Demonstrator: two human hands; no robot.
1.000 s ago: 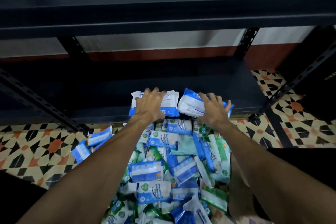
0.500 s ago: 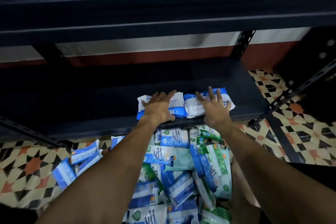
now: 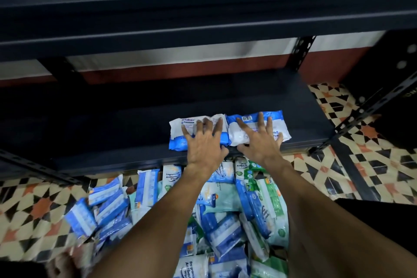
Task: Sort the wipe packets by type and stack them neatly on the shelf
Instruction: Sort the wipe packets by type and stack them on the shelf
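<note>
My left hand (image 3: pixel 204 140) lies flat, fingers spread and straight, on the left blue-and-white wipe packet (image 3: pixel 178 130). My right hand (image 3: pixel 259 140) lies the same way, fingers fanned out, on the right blue-and-white wipe packet (image 3: pixel 248 119). The two packets lie side by side, edges touching, near the front edge of the dark lower shelf (image 3: pixel 112 133), right of its middle. The upper shelf (image 3: pixel 203 18) crosses the top of the view. Below my forearms a loose pile of blue and green packets (image 3: pixel 225 221) covers the patterned tile floor (image 3: pixel 33 205). The left of the pile is blurred, so I cannot tell those packets' types apart.
</note>
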